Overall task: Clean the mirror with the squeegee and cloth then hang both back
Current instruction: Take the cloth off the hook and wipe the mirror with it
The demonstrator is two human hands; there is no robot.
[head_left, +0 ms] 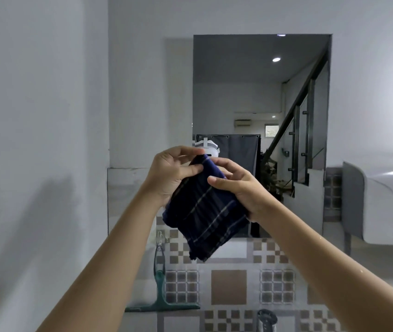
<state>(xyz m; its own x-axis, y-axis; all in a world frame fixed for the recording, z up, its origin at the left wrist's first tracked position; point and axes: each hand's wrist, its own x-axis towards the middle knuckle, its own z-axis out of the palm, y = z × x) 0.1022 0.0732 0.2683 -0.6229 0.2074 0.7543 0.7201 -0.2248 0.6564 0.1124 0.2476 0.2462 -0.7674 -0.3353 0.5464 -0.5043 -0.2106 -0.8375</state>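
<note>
A folded dark blue cloth (205, 212) with pale stripes is held up in front of the mirror's lower left part. My left hand (169, 173) pinches its upper left edge, and my right hand (238, 185) grips its right side. The mirror (257, 92) hangs on the white wall and reflects a staircase and ceiling lights. The green squeegee (160, 288) hangs from a hook (159, 237) on the tiled wall below the mirror's left corner, blade down. Neither hand touches it.
A patterned brown and white tile strip (229, 286) runs under the mirror. A white wall-mounted unit (382, 200) juts out at the right. A dark tap top (266, 318) shows at the bottom edge. A white wall (39, 140) stands close on the left.
</note>
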